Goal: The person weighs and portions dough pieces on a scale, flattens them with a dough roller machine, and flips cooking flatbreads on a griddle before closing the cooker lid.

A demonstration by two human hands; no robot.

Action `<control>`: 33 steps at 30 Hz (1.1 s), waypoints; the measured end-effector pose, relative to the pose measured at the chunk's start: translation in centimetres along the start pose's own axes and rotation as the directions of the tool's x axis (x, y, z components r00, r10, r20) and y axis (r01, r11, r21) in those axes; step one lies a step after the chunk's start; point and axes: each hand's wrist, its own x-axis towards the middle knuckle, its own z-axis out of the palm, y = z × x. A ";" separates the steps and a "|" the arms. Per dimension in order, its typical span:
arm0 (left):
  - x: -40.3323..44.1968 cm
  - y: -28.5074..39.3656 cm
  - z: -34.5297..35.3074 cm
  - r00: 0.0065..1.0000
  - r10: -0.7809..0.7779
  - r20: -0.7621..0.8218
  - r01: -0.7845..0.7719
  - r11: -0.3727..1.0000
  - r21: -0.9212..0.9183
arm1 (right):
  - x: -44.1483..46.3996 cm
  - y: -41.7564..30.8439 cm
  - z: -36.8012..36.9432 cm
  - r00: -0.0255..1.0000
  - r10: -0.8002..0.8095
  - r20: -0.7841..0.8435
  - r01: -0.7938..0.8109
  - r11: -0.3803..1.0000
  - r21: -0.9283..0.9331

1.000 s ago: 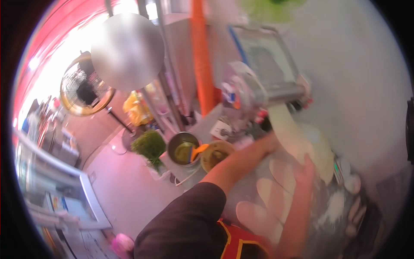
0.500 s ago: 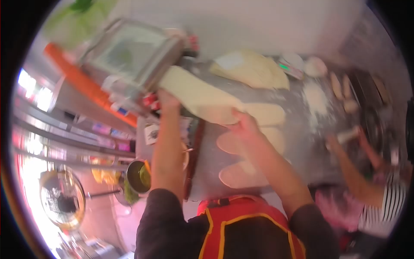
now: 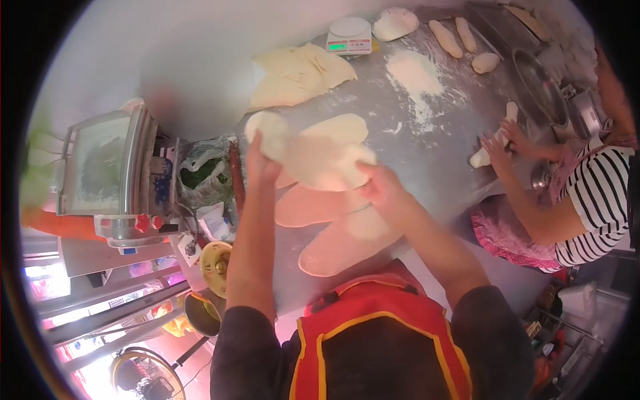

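Between my two hands a sheet of dough (image 3: 313, 160) is held above the metal table. My left hand (image 3: 262, 163) grips its left end, and my right hand (image 3: 381, 183) pinches its right end. Beneath and in front of it lie several flat oval dough pieces, among them one nearest me (image 3: 333, 250) and one at the far side (image 3: 343, 127). The held sheet partly covers them. A larger folded dough piece (image 3: 300, 77) rests farther back. At the left stands the roller machine (image 3: 110, 163), with no dough visible in it.
A digital scale (image 3: 349, 37) and scattered flour (image 3: 413, 73) are at the back. On the right a co-worker's hands (image 3: 503, 143) roll a dough piece (image 3: 487, 153). A yellowish bowl (image 3: 217, 267), a pot (image 3: 202, 313) and a bag of greens (image 3: 203, 172) are on the left.
The dough sheet has come away from the roller machine and moved right with both my hands, over the oval pieces. The view has turned toward the table and the co-worker.
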 end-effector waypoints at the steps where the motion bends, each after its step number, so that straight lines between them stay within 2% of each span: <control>1: 0.9 -2.2 2.4 1.000 0.005 0.009 -0.006 0.999 0.038 | -0.6 -1.4 -2.0 0.999 -0.032 -0.008 0.032 0.999 -0.001; 3: 3.4 -6.5 5.2 0.991 -0.117 0.069 0.119 0.993 -0.021 | -2.7 -3.7 -4.8 0.980 -0.193 -0.044 0.196 0.978 0.073; 5: 5.7 -11.1 7.0 0.972 -0.228 0.051 0.228 0.974 0.016 | -4.3 -5.3 -9.3 0.965 -0.244 -0.100 0.256 0.958 0.133; 7: 7.5 -16.8 7.2 0.935 -0.353 0.030 0.354 0.933 -0.059 | -5.5 -5.6 -13.8 0.938 -0.271 -0.216 0.303 0.943 0.135; 10: 8.6 -23.9 6.2 0.888 -0.452 -0.083 0.455 0.890 0.018 | -7.7 -5.0 -19.3 0.908 -0.235 -0.346 0.294 0.947 0.129; 13: 8.7 -25.8 6.6 0.854 -0.470 -0.222 0.492 0.869 0.050 | -8.7 -5.1 -21.5 0.920 -0.143 -0.366 0.207 0.968 0.143; 16: 9.3 -24.6 7.6 0.867 -0.447 -0.220 0.478 0.871 0.114 | -7.8 -4.8 -21.4 0.944 -0.139 -0.300 0.205 0.958 0.199; 17: 9.4 -24.1 8.2 0.881 -0.432 -0.191 0.466 0.862 0.201 | -7.2 -4.7 -21.3 0.951 -0.158 -0.267 0.221 0.950 0.222; 19: 9.8 -22.7 9.3 0.906 -0.406 -0.122 0.421 0.827 0.374 | -6.9 -4.7 -20.3 0.942 -0.151 -0.301 0.220 0.952 0.213; 20: 10.4 -22.5 9.2 0.955 -0.270 -0.123 0.279 0.674 0.684 | -6.9 -4.6 -19.9 0.936 -0.147 -0.318 0.221 0.953 0.209; 21: 11.1 -22.5 8.8 0.987 -0.141 -0.075 0.128 0.413 0.902 | -7.5 -4.6 -20.7 0.939 -0.133 -0.318 0.182 0.975 0.131; 22: 11.3 -22.1 9.1 0.999 -0.034 0.015 -0.012 0.083 0.996 | -8.6 -5.0 -22.0 0.941 -0.119 -0.317 0.141 0.989 0.049; 23: 10.9 -21.7 9.2 0.997 0.012 0.078 -0.077 -0.101 0.992 | -9.4 -5.0 -23.0 0.943 -0.105 -0.316 0.099 0.994 -0.036; 24: 9.5 -20.6 10.6 0.988 0.047 0.148 -0.128 -0.285 0.950 | -10.2 -5.0 -22.5 0.892 -0.185 -0.412 0.095 0.969 -0.228; 25: 8.1 -19.8 11.3 0.973 0.071 0.221 -0.165 -0.460 0.872 | -11.4 -5.6 -21.4 0.830 -0.284 -0.480 0.071 0.908 -0.414; 26: 7.4 -20.4 9.9 0.941 0.025 0.339 -0.286 -0.480 0.830 | -12.0 -5.8 -20.7 0.759 -0.394 -0.518 0.026 0.813 -0.581; 27: 6.7 -21.7 7.3 0.894 -0.023 0.448 -0.399 -0.496 0.771 | -11.9 -5.7 -21.2 0.780 -0.508 -0.366 0.020 0.605 -0.796; 28: 5.6 -22.6 5.8 0.835 -0.072 0.545 -0.501 -0.508 0.701 | -11.0 -6.1 -19.8 0.767 -0.625 -0.144 0.075 0.311 -0.947; 29: 3.9 -23.1 5.8 0.825 -0.113 0.554 -0.522 -0.528 0.670 | -9.6 -6.6 -17.2 0.739 -0.665 0.110 0.130 -0.019 -0.991; 30: 2.4 -23.6 6.0 0.814 -0.151 0.560 -0.541 -0.547 0.639 | -8.3 -7.0 -15.5 0.692 -0.621 0.368 0.177 -0.348 -0.921; 32: 2.0 -24.5 5.2 0.805 -0.163 0.570 -0.548 -0.570 0.612 | -5.2 -6.7 -14.8 0.721 -0.527 0.450 0.133 -0.532 -0.836; 33: 2.1 -24.3 5.3 0.799 -0.152 0.582 -0.564 -0.526 0.636 | -3.5 -6.0 -14.3 0.730 -0.472 0.494 0.125 -0.619 -0.775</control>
